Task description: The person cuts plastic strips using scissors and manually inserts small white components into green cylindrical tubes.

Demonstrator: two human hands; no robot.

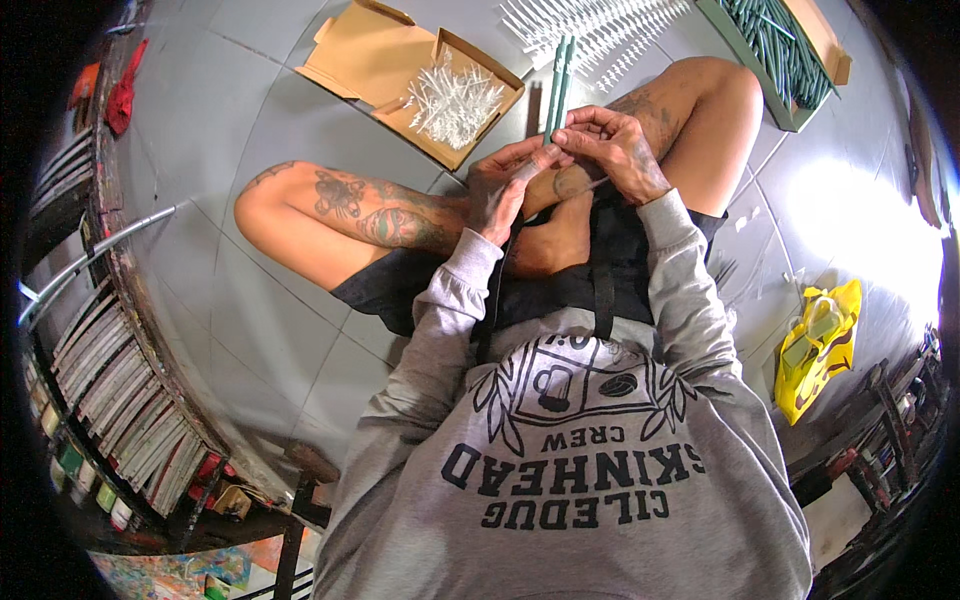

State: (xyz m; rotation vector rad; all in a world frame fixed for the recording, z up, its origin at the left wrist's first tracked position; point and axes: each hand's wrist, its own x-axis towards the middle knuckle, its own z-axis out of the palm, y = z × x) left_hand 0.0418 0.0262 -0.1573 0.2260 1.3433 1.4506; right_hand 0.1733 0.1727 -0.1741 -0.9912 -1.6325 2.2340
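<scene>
Holding green sticks [559, 88] in closed pinches, the left hand [508, 180] and right hand [618, 150] could drop one if either slackens.

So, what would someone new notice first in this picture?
Probably the bright yellow bag on the floor at right, just below a strong white glare. Next, perhaps, the green sticks near the top center, held by the left hand and right hand. An open cardboard box of white pieces sits to their left.
</scene>
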